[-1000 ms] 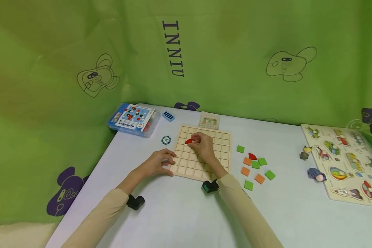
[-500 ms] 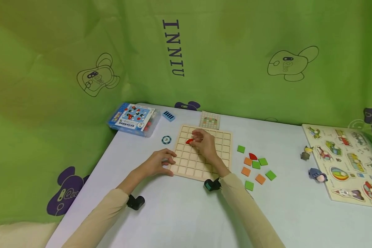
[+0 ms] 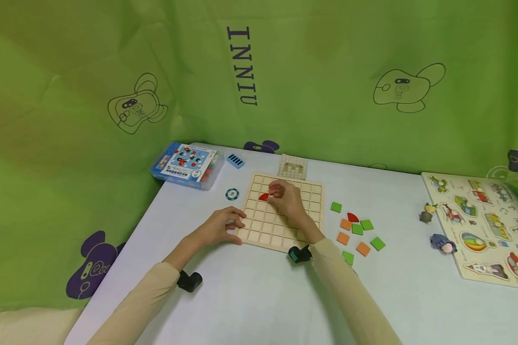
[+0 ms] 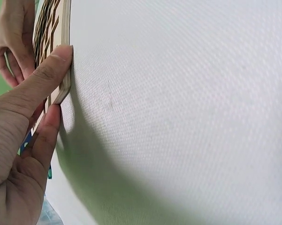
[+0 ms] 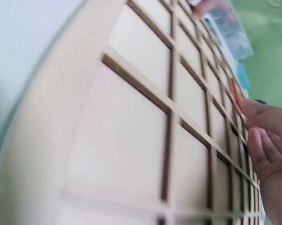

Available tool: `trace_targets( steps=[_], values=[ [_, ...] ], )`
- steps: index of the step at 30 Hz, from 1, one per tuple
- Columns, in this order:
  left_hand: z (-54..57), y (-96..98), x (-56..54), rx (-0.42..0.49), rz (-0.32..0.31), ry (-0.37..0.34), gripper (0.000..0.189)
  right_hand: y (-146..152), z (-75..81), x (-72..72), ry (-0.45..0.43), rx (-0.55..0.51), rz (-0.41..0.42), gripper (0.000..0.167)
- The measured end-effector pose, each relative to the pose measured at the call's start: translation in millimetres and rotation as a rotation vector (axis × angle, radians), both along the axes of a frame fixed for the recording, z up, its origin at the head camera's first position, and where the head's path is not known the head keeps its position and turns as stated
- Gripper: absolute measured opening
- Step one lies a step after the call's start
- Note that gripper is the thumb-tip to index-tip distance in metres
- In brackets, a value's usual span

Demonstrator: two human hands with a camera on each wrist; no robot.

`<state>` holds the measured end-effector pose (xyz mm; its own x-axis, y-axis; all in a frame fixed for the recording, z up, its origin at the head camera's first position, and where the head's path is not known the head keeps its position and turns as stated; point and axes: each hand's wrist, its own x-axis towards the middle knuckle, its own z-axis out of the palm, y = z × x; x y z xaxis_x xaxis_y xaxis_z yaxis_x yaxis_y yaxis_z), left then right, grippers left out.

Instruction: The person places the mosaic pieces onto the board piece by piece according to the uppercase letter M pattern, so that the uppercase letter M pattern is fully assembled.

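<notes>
A pale wooden grid board (image 3: 259,226) lies on the white table. My left hand (image 3: 217,226) holds its near left corner, with the thumb (image 4: 61,52) along one edge and a finger at the adjoining side. Over the board's upper left part, my right hand (image 3: 288,200) pinches a red quarter-circle piece (image 3: 264,197), which lies at one of the squares. In the right wrist view the thumb tip meets that red piece (image 5: 235,92), and the fingers bend beneath the thumb. A small pattern card (image 3: 292,167) lies just beyond the board.
Right of the board lie green tiles (image 3: 377,243), orange tiles (image 3: 343,238) and another red quarter-circle (image 3: 352,217). A clear plastic box (image 3: 185,165), a blue striped block (image 3: 235,161) and a round chip (image 3: 232,194) are at left. Two figurines (image 3: 442,243) sit near a picture puzzle (image 3: 479,230).
My right hand and forearm have shifted slightly to the right, while the red piece stays at the same square. The left hand keeps its place at the board's corner.
</notes>
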<state>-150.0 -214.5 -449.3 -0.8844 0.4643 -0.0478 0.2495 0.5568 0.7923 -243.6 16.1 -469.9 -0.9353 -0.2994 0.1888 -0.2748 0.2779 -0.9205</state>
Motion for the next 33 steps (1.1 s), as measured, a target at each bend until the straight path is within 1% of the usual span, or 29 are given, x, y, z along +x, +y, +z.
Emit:
trace_targets(
  steps=[3, 6, 10, 12, 15, 17, 19, 21, 24, 26, 28, 31, 33],
  values=[
    [1.3, 0.3, 0.9, 0.004, -0.003, 0.001, 0.026, 17, 3.2, 1.5, -0.009, -0.025, 0.002, 0.037],
    [1.0, 0.1, 1.4, 0.003, 0.002, 0.000, 0.025, 42, 8.5, 5.4, -0.024, -0.058, 0.003, 0.036],
    [-1.0, 0.5, 1.2, 0.002, 0.008, -0.006, 0.025, 86, 16.2, 17.9, -0.057, -0.092, -0.011, 0.037],
    [-2.0, 0.3, 1.5, -0.001, 0.007, 0.002, 0.025, 110, 18.7, 26.9, -0.052, -0.090, -0.028, 0.036],
    [-3.9, -0.6, 1.9, -0.006, 0.009, 0.012, 0.025, 147, 21.0, 44.4, -0.021, -0.056, -0.063, 0.035],
    [-4.5, -1.0, 2.5, -0.008, 0.012, 0.017, 0.025, 170, 21.9, 58.8, 0.011, -0.003, -0.100, 0.034],
    [-4.5, -1.0, 3.2, -0.007, 0.012, 0.016, 0.025, 192, 22.6, 74.9, 0.038, 0.064, -0.147, 0.033],
    [-3.6, -0.5, 4.1, -0.004, 0.011, 0.014, 0.025, 211, 22.0, 90.8, 0.068, 0.153, -0.202, 0.033],
    [-3.4, -0.5, 4.4, -0.005, 0.014, 0.016, 0.025, 234, 17.6, 110.3, 0.097, 0.270, -0.269, 0.033],
    [-3.5, -0.5, 4.6, -0.008, 0.017, 0.018, 0.025, 244, 13.8, 119.4, 0.097, 0.312, -0.290, 0.034],
    [-4.0, -0.6, 4.1, -0.010, 0.022, 0.015, 0.025, 250, 9.6, 125.5, 0.081, 0.327, -0.297, 0.035],
    [-5.3, -0.1, 2.9, -0.008, 0.021, 0.011, 0.025, 255, 4.5, 130.6, 0.055, 0.323, -0.309, 0.036],
    [-6.5, 0.4, 1.5, -0.005, 0.010, 0.023, 0.025, 256, 1.5, 132.0, 0.051, 0.313, -0.328, 0.036]
  ],
)
